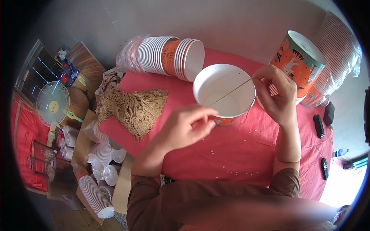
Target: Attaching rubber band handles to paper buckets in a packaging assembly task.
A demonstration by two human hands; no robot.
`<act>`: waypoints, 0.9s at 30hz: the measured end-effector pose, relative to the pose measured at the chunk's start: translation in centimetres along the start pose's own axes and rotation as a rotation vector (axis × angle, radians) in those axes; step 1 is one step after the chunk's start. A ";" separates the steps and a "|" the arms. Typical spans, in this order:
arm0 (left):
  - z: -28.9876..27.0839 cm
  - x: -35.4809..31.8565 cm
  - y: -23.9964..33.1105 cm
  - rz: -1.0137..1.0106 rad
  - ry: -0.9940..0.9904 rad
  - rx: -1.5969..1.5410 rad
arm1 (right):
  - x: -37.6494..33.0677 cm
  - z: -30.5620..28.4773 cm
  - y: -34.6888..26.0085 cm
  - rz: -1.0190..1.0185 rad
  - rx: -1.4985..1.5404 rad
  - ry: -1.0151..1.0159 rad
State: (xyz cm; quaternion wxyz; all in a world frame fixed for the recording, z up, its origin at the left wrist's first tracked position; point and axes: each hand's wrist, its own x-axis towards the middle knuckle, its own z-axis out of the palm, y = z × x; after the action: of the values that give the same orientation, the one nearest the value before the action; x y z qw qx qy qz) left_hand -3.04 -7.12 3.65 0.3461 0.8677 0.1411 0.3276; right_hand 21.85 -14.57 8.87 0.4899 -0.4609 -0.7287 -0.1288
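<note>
A white-lined paper bucket (204, 85) with an orange outside stands in front of me on the table. Across its mouth runs a thin brown cord (233, 91), stretched straight between my two hands. My right hand (278, 94) pinches the cord above the right rim, and a loose tail hangs down outside the bucket. At the near left rim, my left hand (184, 128) has curled fingers with the cord running into them; the exact grip is hidden. Left of it lies a heap of cut tan cords (135, 109).
Behind the bucket lies a row of nested buckets (167, 56). At the right stand a stack of orange patterned buckets (296, 59) and a plastic-wrapped stack (335, 57). Small white bits (231, 173) dot the red tablecloth (185, 161). A carton (125, 184) of wrapped cups sits lower left.
</note>
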 end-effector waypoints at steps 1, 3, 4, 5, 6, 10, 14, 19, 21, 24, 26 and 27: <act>0.8 -0.1 0.2 0.015 -0.055 0.059 | -0.3 0.1 0.2 0.076 0.133 -0.009; 1.7 -0.2 0.2 -0.041 -0.116 0.093 | -0.5 0.1 -0.1 0.152 0.262 -0.021; 1.9 -0.1 -0.2 -0.054 -0.097 0.046 | -0.6 0.1 -0.6 0.253 0.453 -0.043; 2.1 0.0 -0.9 -0.044 -0.041 0.049 | -0.5 -0.1 -0.9 0.354 0.642 -0.061; 2.1 0.1 -1.9 -0.036 0.016 0.053 | -0.5 -0.4 -0.8 0.353 0.639 -0.060; 0.2 1.7 -5.8 -0.024 0.250 0.165 | -0.4 -1.9 -0.1 0.338 1.034 -0.227; -0.8 2.6 -8.6 -0.089 0.605 0.133 | -0.4 -1.9 0.5 0.223 1.230 -0.300; -0.9 1.7 -6.7 -0.052 0.470 -0.066 | -0.5 -0.9 0.4 0.334 1.295 -0.290; -0.1 1.0 -5.7 -0.031 0.304 -0.463 | -0.4 -0.1 0.2 0.354 1.334 -0.311; 1.2 0.6 -3.6 -0.085 0.068 -0.613 | -0.4 1.0 -0.1 0.422 1.275 -0.333; 2.1 0.6 -2.7 -0.062 -0.005 -0.699 | -0.4 1.6 -0.1 0.431 1.255 -0.334; 2.3 0.5 -2.5 -0.102 -0.023 -0.744 | -0.5 1.9 0.1 0.433 1.256 -0.335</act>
State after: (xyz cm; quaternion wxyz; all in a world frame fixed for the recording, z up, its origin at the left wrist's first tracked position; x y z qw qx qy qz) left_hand -1.24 -6.24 0.88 0.6552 0.6780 0.0514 0.3292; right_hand 20.90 -13.58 7.53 0.5596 -0.2385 -0.6226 0.4923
